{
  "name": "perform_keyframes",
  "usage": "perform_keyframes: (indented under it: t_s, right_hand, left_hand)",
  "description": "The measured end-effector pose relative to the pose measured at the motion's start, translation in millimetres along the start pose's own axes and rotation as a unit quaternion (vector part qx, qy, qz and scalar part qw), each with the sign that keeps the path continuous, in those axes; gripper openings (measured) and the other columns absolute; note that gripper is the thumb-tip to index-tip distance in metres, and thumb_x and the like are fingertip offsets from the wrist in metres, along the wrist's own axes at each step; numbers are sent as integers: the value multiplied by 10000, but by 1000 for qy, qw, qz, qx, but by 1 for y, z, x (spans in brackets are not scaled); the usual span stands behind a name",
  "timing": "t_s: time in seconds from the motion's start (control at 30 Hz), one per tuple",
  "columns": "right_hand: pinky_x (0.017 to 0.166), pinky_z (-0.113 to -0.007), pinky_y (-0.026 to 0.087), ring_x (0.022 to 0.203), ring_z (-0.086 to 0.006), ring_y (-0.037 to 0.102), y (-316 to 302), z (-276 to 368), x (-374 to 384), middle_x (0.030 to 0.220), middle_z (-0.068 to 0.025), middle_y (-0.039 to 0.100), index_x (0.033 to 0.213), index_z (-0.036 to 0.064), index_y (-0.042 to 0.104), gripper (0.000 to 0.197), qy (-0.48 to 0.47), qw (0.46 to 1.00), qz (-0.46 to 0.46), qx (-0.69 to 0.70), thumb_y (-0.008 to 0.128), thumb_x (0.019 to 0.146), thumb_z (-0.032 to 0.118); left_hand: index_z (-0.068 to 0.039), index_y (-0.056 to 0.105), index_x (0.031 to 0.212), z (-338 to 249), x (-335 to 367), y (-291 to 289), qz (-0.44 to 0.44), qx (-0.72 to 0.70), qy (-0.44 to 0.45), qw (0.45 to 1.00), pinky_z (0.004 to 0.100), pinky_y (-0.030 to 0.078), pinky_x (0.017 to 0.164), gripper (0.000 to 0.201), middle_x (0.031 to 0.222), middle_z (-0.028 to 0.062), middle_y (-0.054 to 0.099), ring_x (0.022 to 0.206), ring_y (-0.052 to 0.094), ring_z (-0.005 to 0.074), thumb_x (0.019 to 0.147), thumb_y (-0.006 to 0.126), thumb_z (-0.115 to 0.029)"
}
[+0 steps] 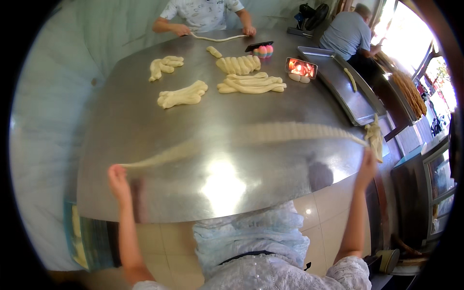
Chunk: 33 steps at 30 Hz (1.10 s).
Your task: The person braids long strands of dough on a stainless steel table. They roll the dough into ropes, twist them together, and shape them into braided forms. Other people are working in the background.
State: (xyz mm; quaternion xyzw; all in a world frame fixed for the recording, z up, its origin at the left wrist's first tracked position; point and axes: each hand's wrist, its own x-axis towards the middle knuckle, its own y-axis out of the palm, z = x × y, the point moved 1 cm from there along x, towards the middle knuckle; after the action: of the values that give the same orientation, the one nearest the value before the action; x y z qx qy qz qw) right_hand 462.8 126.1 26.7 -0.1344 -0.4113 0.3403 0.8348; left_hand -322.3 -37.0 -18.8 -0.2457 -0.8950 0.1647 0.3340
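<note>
A long dough rope [285, 132] stretches between my two hands over the metal table, its middle smeared by motion. My left hand [119, 181] pinches one end near the table's left side. At the right, my right hand [368, 166] is closed on the other end, close to a pale cloth [374, 137] at the table's edge. Beyond the rope lie a bundle of dough strips [182, 94], a stack of long dough strips [251, 83], a row of short dough pieces [238, 64] and a few bent dough strips [165, 66].
Across the metal table [130, 116], a co-worker [200, 14] holds another dough rope [217, 39]. A phone [301, 67] stands propped up before a metal tray [355, 104] with one twisted dough stick [350, 79]. Another person [345, 34] sits beyond, near browned sticks [410, 92].
</note>
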Motion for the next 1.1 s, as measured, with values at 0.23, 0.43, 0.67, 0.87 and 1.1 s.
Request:
perform_keyframes:
  t_s: [0.23, 0.43, 0.67, 0.87, 1.1]
  right_hand:
    - [1209, -535, 258, 1437, -396, 395, 90, 111, -157, 1554, -267, 387, 1466, -78, 416, 599, -287, 895, 267, -212, 548, 999, 272]
    - [1159, -516, 328, 1342, -382, 492, 155, 54, -6, 1455, -237, 516, 1447, -12, 467, 618, -67, 952, 71, -291, 582, 978, 374]
    - [1101, -460, 423, 1295, -350, 546, 97, 77, -82, 1387, -182, 592, 1387, 12, 526, 427, -232, 920, 261, -179, 545, 994, 180]
    - [1098, -485, 435, 1272, -378, 570, 119, 70, -46, 1363, -189, 613, 1309, -10, 594, 381, -258, 943, 175, -117, 531, 940, 64]
    - [1165, -530, 344, 1393, -387, 456, 77, 77, -116, 1463, -211, 523, 1352, -33, 549, 402, -224, 895, 330, -197, 506, 965, 69]
  left_hand:
    - [4, 658, 1136, -109, -73, 78, 182, 142, 147, 962, 414, 481, 1019, 197, 1333, 157, 638, 1236, 585, 340, 987, 593, -107]
    - [9, 611, 1245, -97, -16, 97, 224, 232, 49, 945, 459, 392, 1115, 294, 1474, 214, 508, 1356, 472, 387, 1005, 525, -137]
    - [-20, 460, 1455, -133, -140, 49, 234, 318, 274, 877, 480, 431, 1087, 460, 1469, 228, 505, 1328, 509, 399, 1004, 523, -82]
    - [-13, 540, 1344, -94, -28, 28, 310, 95, -113, 939, 455, 507, 989, 355, 1142, 153, 685, 1219, 602, 377, 1010, 538, -132]
    - [-17, 607, 1299, -61, -45, 60, 149, 272, 136, 941, 424, 465, 1065, 318, 1398, 174, 599, 1299, 564, 344, 1033, 522, -170]
